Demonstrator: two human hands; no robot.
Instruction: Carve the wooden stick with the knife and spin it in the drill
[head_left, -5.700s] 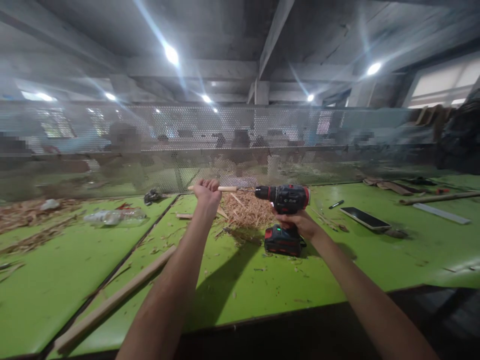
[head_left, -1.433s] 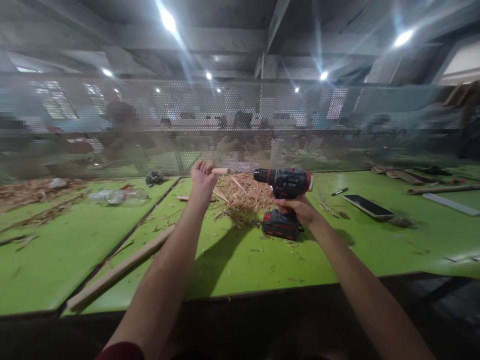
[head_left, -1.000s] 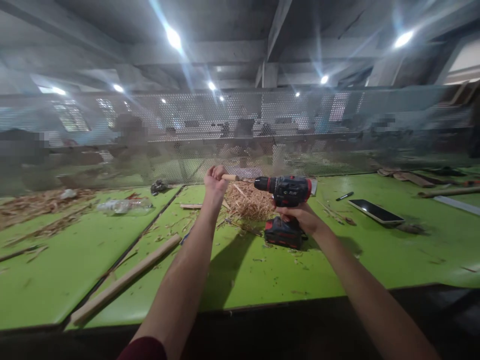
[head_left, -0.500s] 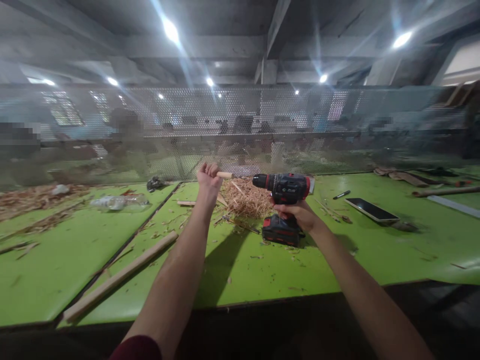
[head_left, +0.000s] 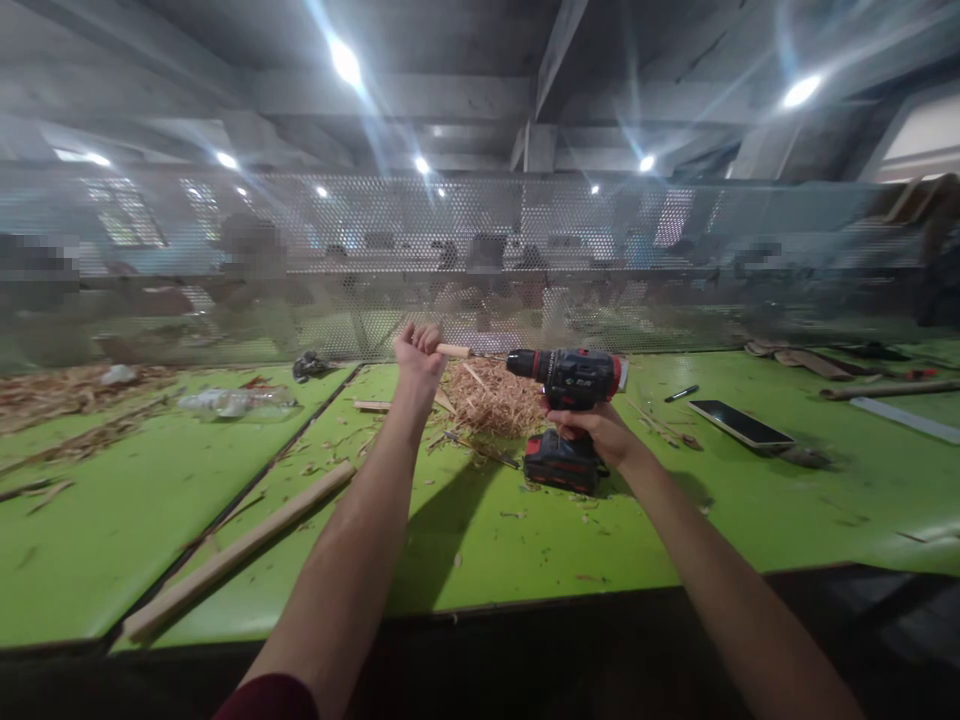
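My left hand [head_left: 420,352] is closed around a short round wooden stick [head_left: 454,350], whose end sticks out to the right toward the drill. My right hand [head_left: 592,428] grips the handle of a black and red cordless drill [head_left: 574,378], held level with its chuck pointing left. A thin bit, hard to make out, spans the gap between chuck and stick end. The drill's battery [head_left: 561,462] hangs low over the green table [head_left: 480,560]. Behind and below the stick lies a heap of wood shavings [head_left: 495,400].
A long wooden strip [head_left: 240,550] lies at the left, near a plastic bottle [head_left: 236,402]. To the right are a pen [head_left: 682,393], a phone [head_left: 741,424] and a metal ruler [head_left: 904,418]. A perforated screen [head_left: 465,270] stands behind the table.
The view has shifted very slightly. Both hands, the stick and the drill keep nearly the same positions.
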